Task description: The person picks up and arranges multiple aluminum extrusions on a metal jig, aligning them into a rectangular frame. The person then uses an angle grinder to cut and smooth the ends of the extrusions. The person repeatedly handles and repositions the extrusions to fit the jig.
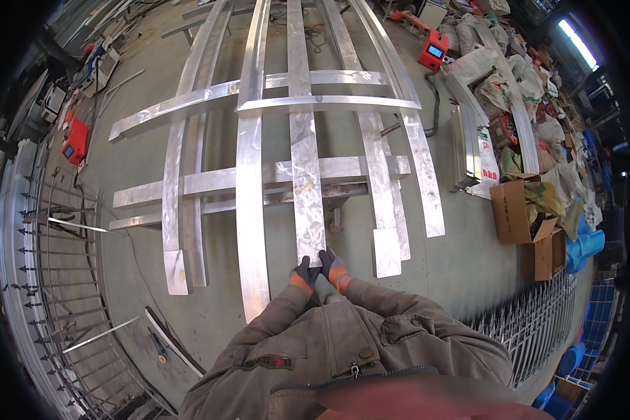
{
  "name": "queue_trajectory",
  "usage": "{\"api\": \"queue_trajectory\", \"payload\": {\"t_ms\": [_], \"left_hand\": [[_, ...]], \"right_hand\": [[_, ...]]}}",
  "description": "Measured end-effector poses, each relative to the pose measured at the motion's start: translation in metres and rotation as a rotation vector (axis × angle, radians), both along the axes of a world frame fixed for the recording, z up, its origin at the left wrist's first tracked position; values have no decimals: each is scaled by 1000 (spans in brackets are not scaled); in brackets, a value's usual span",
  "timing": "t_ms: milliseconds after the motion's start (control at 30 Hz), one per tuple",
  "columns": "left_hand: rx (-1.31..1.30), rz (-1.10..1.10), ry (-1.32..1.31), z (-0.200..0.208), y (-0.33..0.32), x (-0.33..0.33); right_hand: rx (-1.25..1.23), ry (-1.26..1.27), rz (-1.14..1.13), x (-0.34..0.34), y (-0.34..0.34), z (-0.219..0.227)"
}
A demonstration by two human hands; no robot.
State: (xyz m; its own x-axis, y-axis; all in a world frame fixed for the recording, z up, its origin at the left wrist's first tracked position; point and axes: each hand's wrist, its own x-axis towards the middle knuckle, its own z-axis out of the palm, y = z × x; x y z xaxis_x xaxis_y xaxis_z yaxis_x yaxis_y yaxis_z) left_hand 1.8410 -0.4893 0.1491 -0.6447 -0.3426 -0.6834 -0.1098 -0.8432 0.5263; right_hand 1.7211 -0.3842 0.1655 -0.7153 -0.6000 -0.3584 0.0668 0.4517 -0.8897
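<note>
A long silvery metal beam (305,168) runs away from me down the middle, with its near end between my hands. My left hand (304,275), in a dark and orange glove, grips the left side of that end. On the right side, my right hand (335,271) grips it in a matching glove. To the left lies a wider metal beam (250,210), whose end reaches closer to me. Further beams (385,196) lie lengthwise to the right. These rest across metal crossbars (213,183), and a thinner strip (329,104) lies across the top farther off.
A red machine with a screen (433,50) stands at the far right, another red machine (75,138) at the left. Cardboard boxes (512,212) and sacks pile up on the right. Spiked metal fence panels (63,280) line the left; another (532,325) lies near right.
</note>
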Motion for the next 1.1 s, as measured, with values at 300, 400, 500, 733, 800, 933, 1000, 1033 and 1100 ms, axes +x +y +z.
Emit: {"api": "queue_trajectory", "payload": {"t_ms": [300,400,500,733,800,933,1000,1033,1100], "left_hand": [[12,68,-112,-2,-20,3],[133,68,-51,11,-28,4],[74,-172,-296,21,-44,5],[-105,-338,-343,13,-41,-8],[-119,-343,-390,10,-38,-7],[-132,-312,-386,3,-34,-9],[-129,-333,-408,-1,-35,-8],[-134,-333,-375,-3,-36,-8],[-128,-366,-378,-7,-36,-6]], "right_hand": [[68,-121,-58,3,-17,1],[58,-69,-35,2,-18,10],[25,-53,-65,-9,-34,19],[19,-68,1,-29,-47,30],[-14,-42,15,-28,-44,28],[-41,-46,36,-31,-44,21],[-43,-46,49,-32,-44,20],[-37,-49,54,-33,-44,20],[-31,-74,43,-34,-44,23]]}}
